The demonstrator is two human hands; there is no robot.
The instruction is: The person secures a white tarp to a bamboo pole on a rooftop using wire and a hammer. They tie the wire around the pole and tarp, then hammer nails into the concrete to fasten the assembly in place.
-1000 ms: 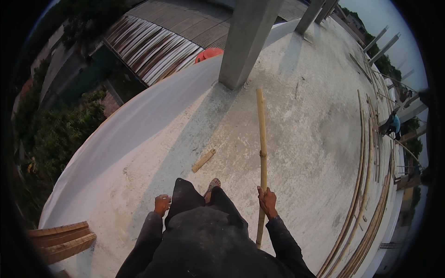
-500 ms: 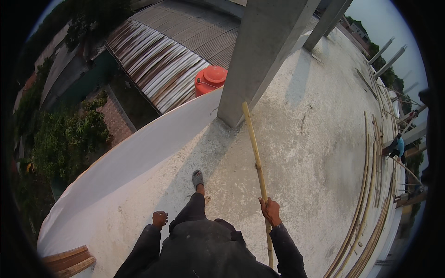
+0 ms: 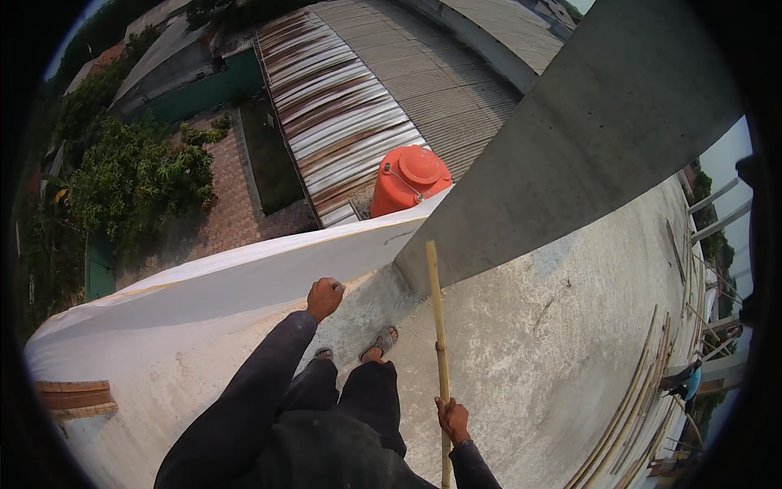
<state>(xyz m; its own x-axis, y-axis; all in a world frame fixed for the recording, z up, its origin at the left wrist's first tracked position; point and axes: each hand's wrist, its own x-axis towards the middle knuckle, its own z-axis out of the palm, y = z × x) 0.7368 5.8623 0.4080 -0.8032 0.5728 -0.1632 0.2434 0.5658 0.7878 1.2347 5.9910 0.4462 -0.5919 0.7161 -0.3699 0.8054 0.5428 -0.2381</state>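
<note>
we log: right hand (image 3: 453, 419) clamped on bamboo pole (image 3: 436, 326), now nearer the concrete column (image 3: 570, 138); left hand (image 3: 325, 297) fisted, empty, raised from hip level

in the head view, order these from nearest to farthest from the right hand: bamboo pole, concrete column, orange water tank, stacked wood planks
1. bamboo pole: gripped in the right hand.
2. concrete column: ahead, where the pole's far tip points.
3. Too close to call: orange water tank, beyond and below the white edge ahead, and stacked wood planks, far left on the slab.
</note>
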